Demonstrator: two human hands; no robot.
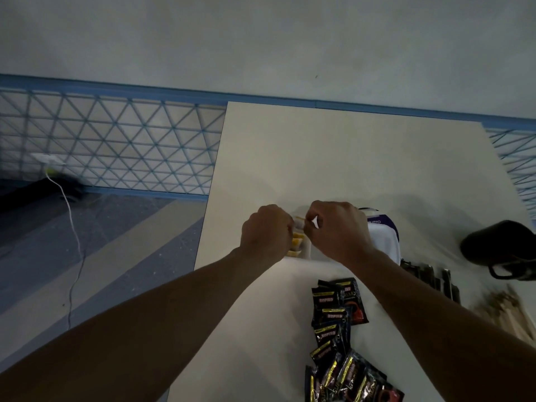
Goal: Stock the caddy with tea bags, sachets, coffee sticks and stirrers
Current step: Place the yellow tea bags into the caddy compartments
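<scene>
Nearest to you, a loose strip of black coffee sachets (333,329) lies on the counter (348,155), running from the near edge towards your right forearm. To the right of that forearm lies a blurred bundle of wooden stirrers (510,317), with a row of dark coffee sticks (429,277) just beyond it. Farther right, a black mug (499,245) lies on its side. Your hands meet above the left end of the white caddy (385,245), which sits on the counter largely hidden beneath them. Yellow tea bags (297,239) are visible in the caddy between your wrists. Your right hand (339,227) has its fingers curled, with thumb and forefinger pinching a small pale packet (300,221). Your left hand (266,233) is also curled, knuckles up, against the same packet; you cannot tell whether it grips it. Beyond the counter is a lattice-patterned wall (116,146), and a white cable (72,227) trails across the floor.
</scene>
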